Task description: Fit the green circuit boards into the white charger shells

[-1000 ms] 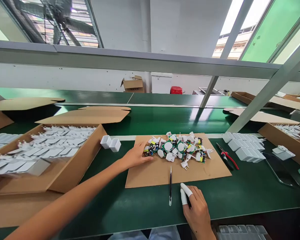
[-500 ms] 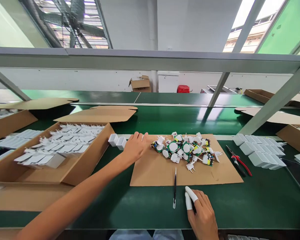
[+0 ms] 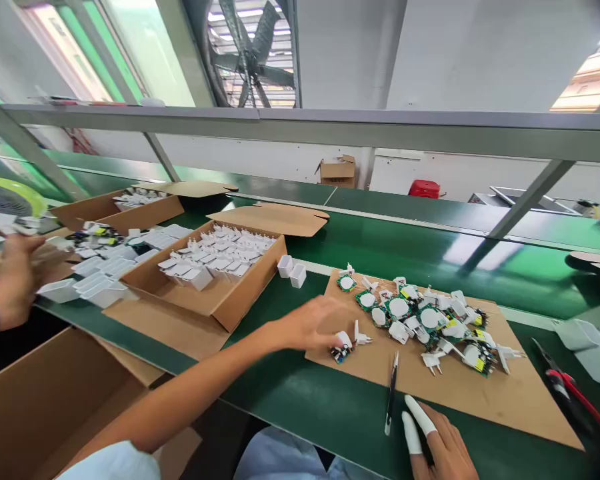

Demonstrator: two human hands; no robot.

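Observation:
My left hand [image 3: 316, 325] is over the left part of a flat cardboard sheet [image 3: 505, 413], its fingers slightly blurred and spread. Beside its thumb tip lies a small circuit board [image 3: 341, 348] with a white part on it. A white plug piece [image 3: 363, 335] lies just right of that board. My right hand [image 3: 443, 440] rests at the sheet's front edge, white covers on two fingers, a gap between them and nothing held. Black tweezers [image 3: 391, 393] lie left of it. A pile of circuit boards with white plugs [image 3: 430, 323] covers the sheet's middle.
Two white cases [image 3: 291, 271] stand beside an open box of white cases [image 3: 245, 293]. Red-handled pliers [image 3: 570, 390] and more white cases [image 3: 587, 350] are at right. A co-worker's hand [image 3: 15, 273] works at far left. An empty-looking carton [image 3: 55, 407] stands at lower left.
The view has turned left, bringing a co-worker's hands in. My left hand has moved from beside the white cases toward me. Some boards now lie apart at the pile's left.

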